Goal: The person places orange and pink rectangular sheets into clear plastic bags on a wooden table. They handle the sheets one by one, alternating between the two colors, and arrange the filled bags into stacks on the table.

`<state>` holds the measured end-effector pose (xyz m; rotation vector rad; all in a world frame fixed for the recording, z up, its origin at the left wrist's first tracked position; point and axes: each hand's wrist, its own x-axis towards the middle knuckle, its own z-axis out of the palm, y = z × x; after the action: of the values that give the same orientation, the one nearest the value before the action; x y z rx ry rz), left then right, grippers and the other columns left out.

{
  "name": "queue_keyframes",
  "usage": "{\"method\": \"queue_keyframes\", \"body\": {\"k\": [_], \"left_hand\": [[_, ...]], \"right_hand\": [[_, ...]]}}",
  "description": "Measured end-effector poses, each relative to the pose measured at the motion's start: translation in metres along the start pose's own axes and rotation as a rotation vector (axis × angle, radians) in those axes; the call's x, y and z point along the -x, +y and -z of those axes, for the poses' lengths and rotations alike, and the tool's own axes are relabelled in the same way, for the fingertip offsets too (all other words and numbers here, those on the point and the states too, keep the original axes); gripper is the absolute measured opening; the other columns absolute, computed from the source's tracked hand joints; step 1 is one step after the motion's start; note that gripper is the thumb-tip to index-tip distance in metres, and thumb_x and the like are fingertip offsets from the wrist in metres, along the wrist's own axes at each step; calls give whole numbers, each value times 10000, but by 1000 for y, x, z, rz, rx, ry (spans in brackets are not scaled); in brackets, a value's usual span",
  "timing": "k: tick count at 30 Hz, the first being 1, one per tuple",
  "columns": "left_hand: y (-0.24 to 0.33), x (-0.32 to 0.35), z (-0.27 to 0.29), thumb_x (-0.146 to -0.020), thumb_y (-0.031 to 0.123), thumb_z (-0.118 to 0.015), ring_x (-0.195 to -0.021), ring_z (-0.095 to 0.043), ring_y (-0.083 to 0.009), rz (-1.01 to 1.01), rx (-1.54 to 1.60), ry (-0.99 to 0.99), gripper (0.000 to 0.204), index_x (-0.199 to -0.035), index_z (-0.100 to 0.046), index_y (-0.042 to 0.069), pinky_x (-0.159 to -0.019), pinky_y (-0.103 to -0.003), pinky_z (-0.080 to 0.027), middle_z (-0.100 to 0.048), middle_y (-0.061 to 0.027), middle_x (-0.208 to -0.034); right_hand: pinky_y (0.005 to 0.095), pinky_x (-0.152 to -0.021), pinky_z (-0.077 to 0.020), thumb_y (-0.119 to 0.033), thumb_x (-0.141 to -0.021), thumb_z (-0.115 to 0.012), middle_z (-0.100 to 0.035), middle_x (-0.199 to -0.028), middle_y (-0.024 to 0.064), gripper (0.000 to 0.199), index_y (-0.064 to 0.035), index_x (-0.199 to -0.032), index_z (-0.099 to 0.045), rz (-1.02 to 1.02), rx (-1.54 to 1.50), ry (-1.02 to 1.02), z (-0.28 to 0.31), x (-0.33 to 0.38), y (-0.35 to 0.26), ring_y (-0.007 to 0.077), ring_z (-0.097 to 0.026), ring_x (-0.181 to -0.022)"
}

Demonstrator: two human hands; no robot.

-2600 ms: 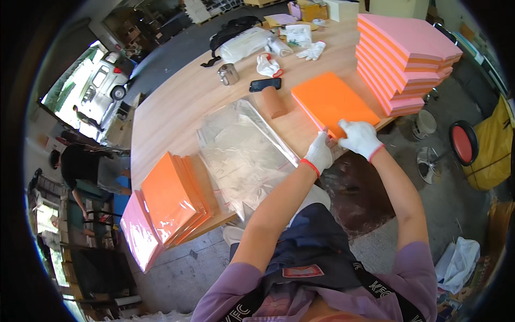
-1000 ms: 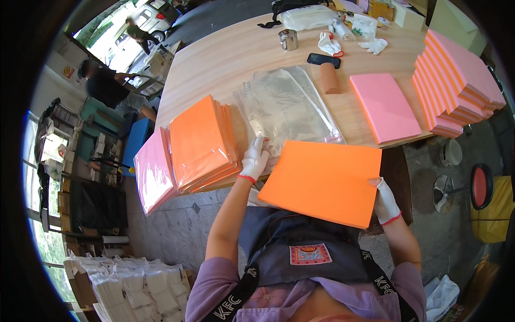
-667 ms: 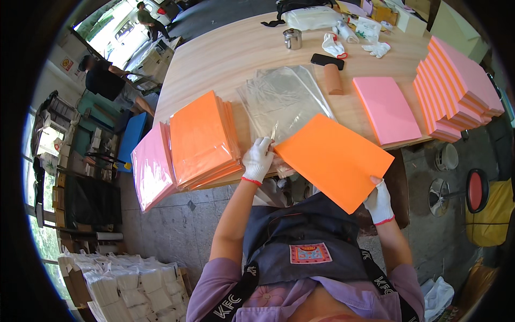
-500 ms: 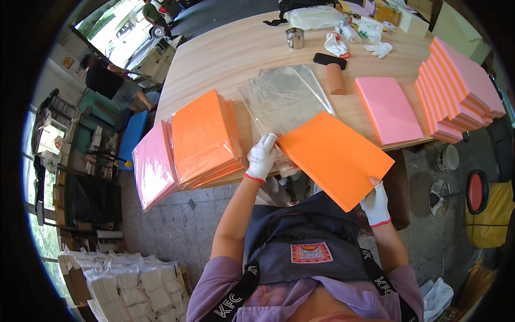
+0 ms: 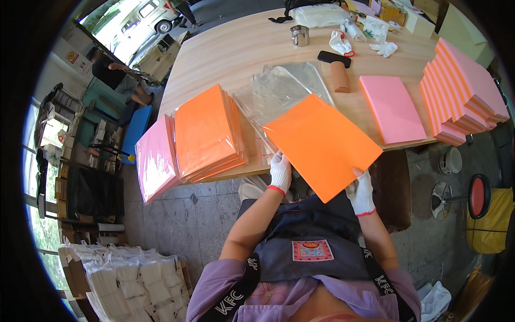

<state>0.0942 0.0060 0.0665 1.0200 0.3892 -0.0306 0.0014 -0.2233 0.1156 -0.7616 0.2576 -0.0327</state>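
In the head view, the orange stack of sheets (image 5: pixel 324 147) sits at the middle of the frame, partly over the near edge of the table (image 5: pixel 225 53) — its lower right end hangs past that edge. Room to move shows as pale wood across the upper middle, and as a strip between the clear plastic bags (image 5: pixel 289 80) and the pink stack (image 5: pixel 392 107) at right. On the left, the wrapped orange packs (image 5: pixel 206 134) stand close beside the bags, so the gap there is narrower.

The orange stack's long axis runs from upper left to lower right, its upper left end over the clear plastic; whether that end is inside a bag, I cannot tell.

The right hand (image 5: pixel 361 194), in a white glove, has its fingers gripping the lower right end of the stack, thumb on top. The left hand (image 5: pixel 280 173), gloved too, is at the lower left long edge near loose plastic; what its fingers pinch, if anything, cannot be told.

Compared with half a second ago, the orange stack is farther up and left, deeper over the bags — and the left hand has dropped from its left corner to the lower left edge.
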Motion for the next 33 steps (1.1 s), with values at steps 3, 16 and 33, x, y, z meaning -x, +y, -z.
{"method": "queue_keyframes", "body": {"k": [3,16,33], "left_hand": [[3,15,-7,-1022,102,-538,-901,-672,-139,54,-279,-7,240,-1197,-624,-37,-806,-268,-529,-709,-74,-1074],[-21,69,44,-999,142,-603,-520,-522,-111,367,-115,-195,113,-982,-615,31,-467,-257,-406,-611,-38,-707],[-17,62,55,-1000,196,-628,-586,-523,-84,486,-218,-282,172,-1037,-634,28,-490,-218,-421,-648,-30,-847]], "right_hand": [[220,-349,-327,-169,-926,-614,-574,-693,1,215,-84,-1118,-565,13,-25,-13,-4,-19,11,90,-445,-397],[302,-460,-569,-197,-972,-645,-667,-819,98,228,-29,-1108,-572,-331,-55,324,-19,2,74,197,-669,-561],[384,-588,-595,-72,-976,-510,-587,-1025,95,167,-45,-1139,-527,-174,-219,331,-57,-73,90,251,-666,-689]]}}
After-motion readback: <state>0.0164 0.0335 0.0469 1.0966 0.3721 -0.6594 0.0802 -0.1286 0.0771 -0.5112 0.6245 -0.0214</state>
